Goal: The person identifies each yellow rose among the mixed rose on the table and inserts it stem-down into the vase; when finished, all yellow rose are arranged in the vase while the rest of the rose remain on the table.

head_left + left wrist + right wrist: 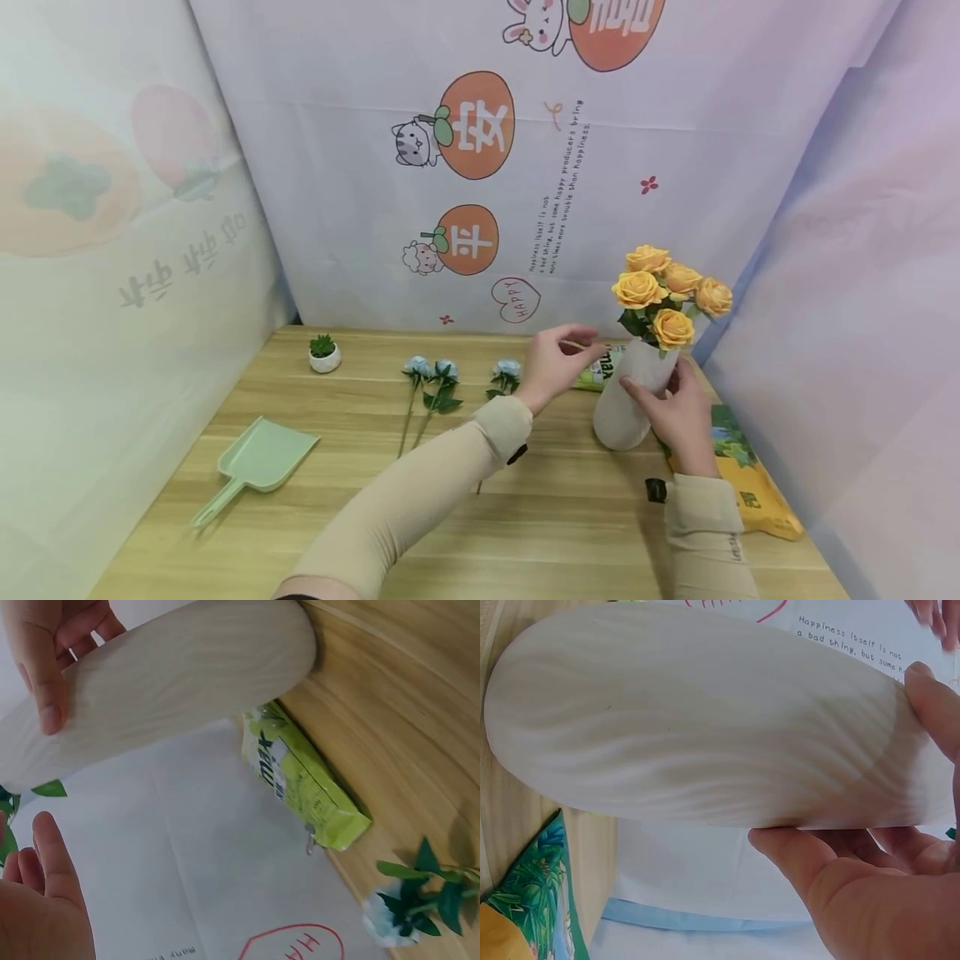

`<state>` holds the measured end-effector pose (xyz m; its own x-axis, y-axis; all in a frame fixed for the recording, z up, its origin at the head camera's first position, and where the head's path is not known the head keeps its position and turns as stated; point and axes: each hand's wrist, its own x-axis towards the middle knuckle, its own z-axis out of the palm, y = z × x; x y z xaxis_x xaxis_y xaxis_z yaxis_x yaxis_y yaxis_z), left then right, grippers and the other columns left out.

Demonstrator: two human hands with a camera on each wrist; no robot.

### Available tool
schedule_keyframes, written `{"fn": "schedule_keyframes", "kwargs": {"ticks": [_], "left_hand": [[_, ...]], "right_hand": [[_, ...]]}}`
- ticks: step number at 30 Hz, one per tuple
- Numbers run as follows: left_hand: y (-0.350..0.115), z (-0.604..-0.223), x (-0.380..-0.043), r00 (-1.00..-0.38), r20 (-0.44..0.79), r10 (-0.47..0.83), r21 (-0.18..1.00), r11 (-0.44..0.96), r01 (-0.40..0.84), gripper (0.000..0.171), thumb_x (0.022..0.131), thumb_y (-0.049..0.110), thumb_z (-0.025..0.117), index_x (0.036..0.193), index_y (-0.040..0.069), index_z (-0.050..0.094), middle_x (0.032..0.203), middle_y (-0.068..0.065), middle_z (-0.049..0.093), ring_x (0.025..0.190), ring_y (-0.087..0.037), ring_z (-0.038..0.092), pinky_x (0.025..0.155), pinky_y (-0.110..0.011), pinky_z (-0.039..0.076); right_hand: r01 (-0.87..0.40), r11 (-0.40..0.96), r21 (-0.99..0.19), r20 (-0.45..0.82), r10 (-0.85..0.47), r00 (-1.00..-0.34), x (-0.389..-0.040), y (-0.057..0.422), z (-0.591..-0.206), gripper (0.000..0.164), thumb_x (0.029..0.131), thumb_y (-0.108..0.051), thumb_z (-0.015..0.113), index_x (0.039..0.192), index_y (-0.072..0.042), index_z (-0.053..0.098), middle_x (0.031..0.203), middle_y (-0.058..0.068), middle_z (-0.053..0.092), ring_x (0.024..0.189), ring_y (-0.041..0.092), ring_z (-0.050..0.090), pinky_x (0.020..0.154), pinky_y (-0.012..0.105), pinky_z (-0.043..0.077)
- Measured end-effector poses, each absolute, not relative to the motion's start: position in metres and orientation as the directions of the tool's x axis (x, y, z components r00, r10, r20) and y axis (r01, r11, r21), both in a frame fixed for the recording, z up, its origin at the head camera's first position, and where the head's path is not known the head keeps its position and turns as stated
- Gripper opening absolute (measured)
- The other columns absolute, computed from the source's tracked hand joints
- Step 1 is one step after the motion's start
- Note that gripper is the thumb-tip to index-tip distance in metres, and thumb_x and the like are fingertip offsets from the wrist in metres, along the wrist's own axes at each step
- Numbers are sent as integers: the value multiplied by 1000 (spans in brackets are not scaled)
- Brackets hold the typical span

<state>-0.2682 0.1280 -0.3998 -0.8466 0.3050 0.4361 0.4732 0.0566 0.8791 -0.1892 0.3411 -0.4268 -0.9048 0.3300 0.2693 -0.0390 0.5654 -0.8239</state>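
My right hand [684, 417] grips the upper part of a white vase [626, 408], thumb on one side and fingers round the other. Several yellow roses [672, 329] with green leaves stand in its mouth. The vase leans a little to the right in the head view; whether its base touches the table I cannot tell. My left hand [557, 362] hovers left of the vase, apart from it, holding nothing, with thumb and fingers spread. In the right wrist view, the vase [705, 720] shows wavy ridges.
Pale blue roses [446, 371] lie on the wooden table [570, 533], left of the vase. A green packet [592, 379] rests behind it, a yellow-and-green bag [750, 496] to its right. Farther left are a small potted succulent [324, 357] and a light green dustpan [262, 457].
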Motion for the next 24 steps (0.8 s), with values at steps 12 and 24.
{"fn": "schedule_keyframes", "kwargs": {"ticks": [12, 24], "left_hand": [[68, -428, -267, -907, 356, 226, 921, 80, 382, 25, 98, 25, 84, 121, 18, 80, 106, 6, 78, 90, -10, 76, 80, -28, 64], [-1, -446, -260, -914, 359, 189, 913, 132, 386, 27, 98, 24, 83, 125, 23, 79, 112, -1, 77, 96, -15, 75, 82, -33, 64]], "right_hand": [[-7, 557, -830, 237, 343, -909, -188, 340, -426, 96, 93, -53, 84, 165, -10, 37, 154, 26, 52, 141, 46, 51, 112, 69, 45], [-20, 559, -829, 248, 334, -909, -189, 338, -424, 96, 94, -52, 83, 165, -8, 36, 156, 26, 50, 141, 47, 50, 112, 71, 44]]}}
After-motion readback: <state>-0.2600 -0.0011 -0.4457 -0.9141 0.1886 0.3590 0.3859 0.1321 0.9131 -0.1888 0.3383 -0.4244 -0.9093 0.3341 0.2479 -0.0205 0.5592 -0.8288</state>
